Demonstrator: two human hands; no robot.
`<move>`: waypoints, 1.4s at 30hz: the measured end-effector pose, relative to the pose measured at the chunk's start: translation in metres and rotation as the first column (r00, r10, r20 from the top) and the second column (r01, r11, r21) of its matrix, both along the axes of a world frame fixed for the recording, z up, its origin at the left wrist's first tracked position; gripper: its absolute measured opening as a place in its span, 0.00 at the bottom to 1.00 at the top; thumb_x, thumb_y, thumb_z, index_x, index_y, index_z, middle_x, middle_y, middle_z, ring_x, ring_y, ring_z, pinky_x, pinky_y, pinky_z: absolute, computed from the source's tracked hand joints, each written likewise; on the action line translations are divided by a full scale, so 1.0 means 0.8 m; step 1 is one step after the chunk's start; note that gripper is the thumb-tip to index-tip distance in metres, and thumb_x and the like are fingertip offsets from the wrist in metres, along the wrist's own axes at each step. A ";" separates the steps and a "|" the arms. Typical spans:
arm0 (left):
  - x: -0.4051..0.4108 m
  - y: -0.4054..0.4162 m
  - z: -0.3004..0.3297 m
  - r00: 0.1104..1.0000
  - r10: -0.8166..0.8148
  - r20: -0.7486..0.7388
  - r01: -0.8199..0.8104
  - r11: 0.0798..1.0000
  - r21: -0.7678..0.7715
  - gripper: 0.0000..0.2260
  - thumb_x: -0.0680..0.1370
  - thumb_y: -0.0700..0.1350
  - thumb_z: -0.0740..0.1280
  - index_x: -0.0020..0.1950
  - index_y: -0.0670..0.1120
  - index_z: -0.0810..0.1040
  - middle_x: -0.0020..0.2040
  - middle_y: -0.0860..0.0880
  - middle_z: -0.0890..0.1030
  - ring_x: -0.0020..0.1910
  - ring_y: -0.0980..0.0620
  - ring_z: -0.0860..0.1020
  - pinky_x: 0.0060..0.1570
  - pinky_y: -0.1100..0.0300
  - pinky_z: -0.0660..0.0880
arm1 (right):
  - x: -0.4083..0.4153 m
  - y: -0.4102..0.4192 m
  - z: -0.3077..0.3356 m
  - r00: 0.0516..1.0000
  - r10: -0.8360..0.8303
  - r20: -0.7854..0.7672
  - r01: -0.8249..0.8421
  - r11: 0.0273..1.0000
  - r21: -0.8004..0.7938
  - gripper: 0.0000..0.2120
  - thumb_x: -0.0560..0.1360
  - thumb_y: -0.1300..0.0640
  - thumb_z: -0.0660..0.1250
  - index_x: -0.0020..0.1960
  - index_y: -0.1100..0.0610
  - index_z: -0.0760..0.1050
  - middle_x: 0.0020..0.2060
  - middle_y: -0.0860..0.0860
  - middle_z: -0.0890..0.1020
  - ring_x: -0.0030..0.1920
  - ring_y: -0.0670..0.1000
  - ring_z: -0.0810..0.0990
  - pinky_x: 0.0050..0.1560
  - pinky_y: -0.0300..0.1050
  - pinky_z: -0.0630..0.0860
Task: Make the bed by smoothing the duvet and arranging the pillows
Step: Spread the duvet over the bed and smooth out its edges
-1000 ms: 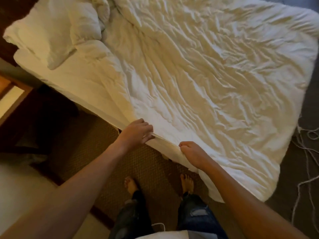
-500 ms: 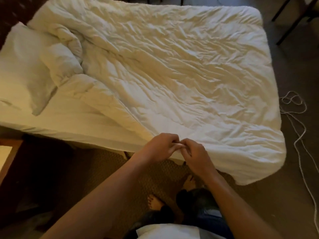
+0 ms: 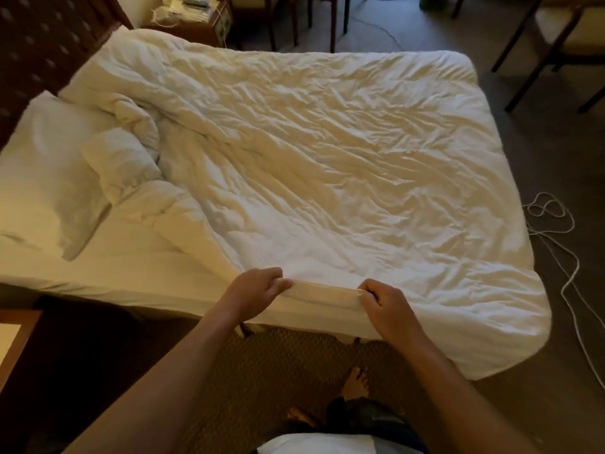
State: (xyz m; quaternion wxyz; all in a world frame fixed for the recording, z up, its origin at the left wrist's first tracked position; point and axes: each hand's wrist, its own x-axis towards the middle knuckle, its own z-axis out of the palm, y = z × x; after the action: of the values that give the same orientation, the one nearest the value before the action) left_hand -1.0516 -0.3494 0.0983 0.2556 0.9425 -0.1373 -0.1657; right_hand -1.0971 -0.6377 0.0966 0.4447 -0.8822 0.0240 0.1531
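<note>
A wrinkled white duvet (image 3: 327, 152) covers most of the bed, bunched and folded back near the head end at the left. A white pillow (image 3: 49, 178) lies flat at the far left by the dark headboard, and a smaller crumpled pillow (image 3: 121, 165) rests against the duvet's folded edge. My left hand (image 3: 252, 290) and my right hand (image 3: 383, 303) both grip the duvet's near edge at the side of the bed, about a forearm's length apart, with the hem stretched between them. Bare sheet (image 3: 131, 257) shows left of my hands.
A wooden nightstand (image 3: 193, 18) with clutter stands beyond the bed's far corner. Chair legs (image 3: 540, 50) stand at the top right. A white cord (image 3: 563, 250) loops on the floor right of the bed. A woven mat (image 3: 294, 371) lies under my bare feet.
My hands, pinched together on the duvet edge half a second ago, have spread apart along it. The view has lifted and now takes in the whole bed.
</note>
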 end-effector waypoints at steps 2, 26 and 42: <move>0.003 -0.001 0.011 0.998 0.055 0.009 -0.054 0.998 -0.035 0.19 0.78 0.62 0.57 0.34 0.50 0.66 0.28 0.51 0.69 0.28 0.55 0.70 0.30 0.52 0.63 | 0.012 0.012 0.000 0.999 0.022 0.038 -0.021 0.999 -0.028 0.10 0.78 0.60 0.60 0.43 0.48 0.75 0.37 0.47 0.78 0.37 0.45 0.75 0.37 0.45 0.69; 0.128 0.117 -0.006 0.963 -0.262 0.061 0.269 0.947 -0.174 0.18 0.80 0.60 0.56 0.37 0.50 0.70 0.31 0.52 0.72 0.32 0.52 0.72 0.34 0.51 0.67 | 0.034 0.197 0.038 0.890 -0.433 0.144 0.445 0.894 -0.057 0.15 0.83 0.53 0.60 0.38 0.56 0.71 0.29 0.54 0.72 0.29 0.50 0.70 0.32 0.43 0.64; 0.110 0.156 0.026 0.966 -0.141 -0.219 0.026 0.888 -0.458 0.18 0.80 0.51 0.60 0.36 0.41 0.68 0.29 0.50 0.66 0.30 0.54 0.65 0.34 0.54 0.60 | 0.065 0.306 0.039 0.972 -0.196 0.130 0.193 0.980 0.042 0.11 0.83 0.51 0.58 0.45 0.52 0.73 0.35 0.48 0.75 0.36 0.47 0.74 0.38 0.48 0.71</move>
State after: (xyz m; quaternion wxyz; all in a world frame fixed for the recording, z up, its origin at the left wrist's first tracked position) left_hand -0.9636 -0.2248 0.1195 0.4750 0.8225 -0.1800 -0.2558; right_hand -1.0448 -0.3931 0.1277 0.4710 -0.8772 0.0782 0.0497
